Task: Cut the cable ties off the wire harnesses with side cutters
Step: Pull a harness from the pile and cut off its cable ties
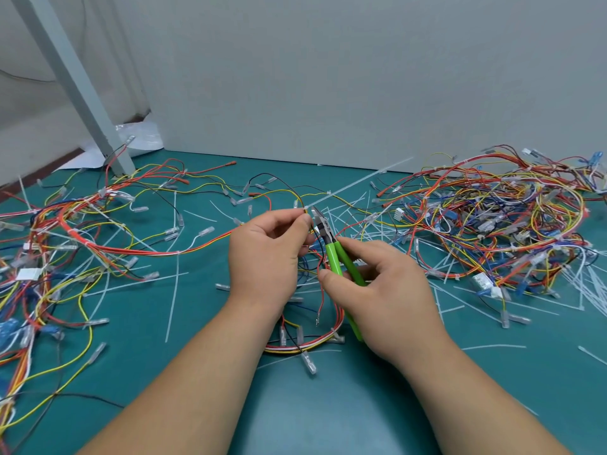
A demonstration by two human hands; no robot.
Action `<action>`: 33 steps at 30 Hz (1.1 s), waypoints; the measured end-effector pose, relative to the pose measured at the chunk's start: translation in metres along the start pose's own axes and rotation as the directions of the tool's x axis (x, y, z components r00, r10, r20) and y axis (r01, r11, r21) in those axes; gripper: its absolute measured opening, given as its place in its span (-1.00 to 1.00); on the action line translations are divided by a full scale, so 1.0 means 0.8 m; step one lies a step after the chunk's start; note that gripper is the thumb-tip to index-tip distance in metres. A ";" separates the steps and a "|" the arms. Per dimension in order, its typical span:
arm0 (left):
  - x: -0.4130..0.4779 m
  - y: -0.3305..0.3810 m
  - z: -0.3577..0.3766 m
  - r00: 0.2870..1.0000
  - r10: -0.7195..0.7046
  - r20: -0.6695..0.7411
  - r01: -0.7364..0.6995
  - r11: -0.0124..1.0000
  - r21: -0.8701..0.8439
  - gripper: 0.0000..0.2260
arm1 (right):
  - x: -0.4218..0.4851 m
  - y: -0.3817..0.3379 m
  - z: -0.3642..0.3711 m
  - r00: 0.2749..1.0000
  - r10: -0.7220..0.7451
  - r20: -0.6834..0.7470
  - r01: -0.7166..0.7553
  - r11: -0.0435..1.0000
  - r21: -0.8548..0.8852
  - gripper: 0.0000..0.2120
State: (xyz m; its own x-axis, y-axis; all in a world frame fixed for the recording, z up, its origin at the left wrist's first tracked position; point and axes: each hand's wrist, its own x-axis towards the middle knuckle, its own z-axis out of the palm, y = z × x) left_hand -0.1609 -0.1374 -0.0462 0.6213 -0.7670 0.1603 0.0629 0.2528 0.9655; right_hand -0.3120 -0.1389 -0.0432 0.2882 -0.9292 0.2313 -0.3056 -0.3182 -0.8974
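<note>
- Cable tie: held raised over the middle of the table. Its head sits at the left fingertips. Its long tail runs far and right, free of the wires, which leaves the head exposed to the blades.
- Left hand: fingers curled, thumb and forefinger pinching the harness just beside the tie head. Judged purpose: to steady the wires and present the tie to the tool.
- Right hand: curled round the green handles of the side cutters, with the nose aimed far and left at the tie head. The tips lie just beside the head; how far the jaws stand apart cannot be told.
- Harness: hangs from the pinch and loops onto the table between the wrists.
- Judged step: the cut is set up but not yet made, as the tie appears whole.
- Judged risk: coloured wires run close beside the tips, so a misplaced bite could nick insulation.
- Cut tie strips: scattered across the table on both sides of the hands.
- Right heap: tangled harnesses, well apart from the hands, with white ties visible on them; probably awaiting work.
- Left spread: looser harnesses lying flat.
</note>
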 end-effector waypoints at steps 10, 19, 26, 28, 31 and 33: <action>-0.005 0.001 0.001 0.998 0.021 0.061 -0.022 0.999 0.025 -0.89 | 0.001 0.000 -0.001 1.000 -0.022 -0.006 0.022 1.000 -0.007 -0.63; -0.005 0.001 0.002 0.997 -0.001 0.072 0.000 1.000 0.018 -0.88 | 0.002 -0.004 -0.002 1.000 -0.029 0.010 0.028 0.999 0.033 -0.65; -0.005 0.003 0.002 0.996 -0.034 0.083 0.036 0.999 -0.020 -0.89 | 0.003 -0.004 -0.002 1.000 -0.018 0.009 0.018 0.999 0.035 -0.66; -0.006 0.003 0.003 0.995 -0.045 0.086 0.049 0.998 -0.035 -0.89 | 0.003 -0.003 -0.002 1.000 -0.012 0.011 0.011 1.000 0.027 -0.64; -0.006 0.004 0.003 0.995 -0.048 0.085 0.051 0.998 -0.037 -0.89 | 0.004 -0.004 -0.002 1.000 -0.009 0.005 0.008 1.000 0.016 -0.63; -0.006 0.004 0.003 0.995 -0.045 0.083 0.049 0.998 -0.038 -0.90 | 0.005 -0.004 -0.003 1.000 0.000 0.005 0.000 1.000 0.023 -0.64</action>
State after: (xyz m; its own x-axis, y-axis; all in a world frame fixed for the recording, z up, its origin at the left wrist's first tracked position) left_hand -0.1652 -0.1345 -0.0435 0.5507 -0.8241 0.1328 0.1224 0.2371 0.9637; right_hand -0.3122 -0.1419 -0.0387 0.2928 -0.9282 0.2295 -0.2846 -0.3137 -0.9058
